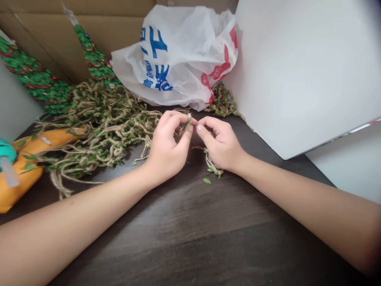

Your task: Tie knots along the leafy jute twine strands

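Note:
Between the thumb and fingers of my left hand (171, 145) is a piece of leafy twine (189, 119), tan with small green leaves. My right hand (220, 143) meets it there, thumb and forefinger pinched at the same spot, and the fingertips of both hands nearly touch. More of the leafy twine hangs below my right palm and rests on the dark table (184, 222). Left of my hands lies a big tangled heap of leafy twine (110, 123). A loose green leaf (206, 181) lies under my right hand.
A crumpled white plastic bag (184, 59) stands behind my hands, with another twine bundle (222, 101) beside it. Two green tinsel cones (92, 55) lean at the back left near an orange packet (20, 182) and a teal roll (6, 153). A large white panel (297, 71) fills the right.

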Motion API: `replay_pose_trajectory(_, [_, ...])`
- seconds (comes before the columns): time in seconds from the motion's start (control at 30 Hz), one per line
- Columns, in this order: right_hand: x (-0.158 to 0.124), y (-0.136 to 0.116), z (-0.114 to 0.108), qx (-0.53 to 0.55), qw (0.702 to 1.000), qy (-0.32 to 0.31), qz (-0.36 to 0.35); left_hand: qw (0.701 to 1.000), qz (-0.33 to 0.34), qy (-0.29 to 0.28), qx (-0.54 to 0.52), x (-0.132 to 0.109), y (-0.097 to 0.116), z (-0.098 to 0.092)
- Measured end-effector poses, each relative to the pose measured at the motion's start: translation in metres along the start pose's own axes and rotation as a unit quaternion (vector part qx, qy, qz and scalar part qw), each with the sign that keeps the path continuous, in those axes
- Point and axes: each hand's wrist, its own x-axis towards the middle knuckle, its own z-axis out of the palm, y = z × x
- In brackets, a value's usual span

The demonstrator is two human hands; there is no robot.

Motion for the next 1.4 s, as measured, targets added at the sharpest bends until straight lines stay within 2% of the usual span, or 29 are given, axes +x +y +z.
replay_pose_trajectory(0.13, [0.001,0.002,0.0,-0.002,1.0,0.013,0.001,0.999,-0.008,0.004,-0.05,-0.002,0.0,0.0])
replay_pose_trajectory(0.37, [0.0,-0.001,0.0,0.002,1.0,0.021,0.013,0.994,-0.082,0.022,-0.062,-0.003,0.0,0.002])
replay_pose_trajectory(0.57, [-0.001,-0.005,0.0,0.016,0.999,0.022,0.021,0.993,-0.089,-0.07,-0.018,0.0,0.003,0.0])
replay_pose_trajectory(0.67, [0.0,-0.004,0.0,0.045,0.998,0.036,0.033,0.991,-0.101,-0.08,-0.039,-0.001,0.005,0.0])
replay_pose_trajectory(0.87, [0.0,0.0,-0.001,0.077,0.992,0.085,0.045,0.991,-0.111,-0.074,-0.021,0.0,0.007,0.001])
replay_pose_trajectory(1.07, [0.001,0.009,-0.001,0.131,0.98,0.137,0.056,0.993,-0.111,-0.036,-0.012,0.002,0.005,0.0])
replay_pose_trajectory(1.17, [0.002,0.012,0.0,0.158,0.975,0.142,0.065,0.993,-0.116,-0.037,-0.01,0.002,0.004,0.0])
replay_pose_trajectory(1.27, [0.003,0.014,0.0,0.145,0.979,0.135,0.057,0.994,-0.096,-0.058,0.015,0.0,0.002,0.0])
replay_pose_trajectory(1.4, [0.003,0.01,0.001,0.101,0.988,0.107,0.039,0.995,0.006,-0.028,0.092,-0.002,0.004,-0.002])
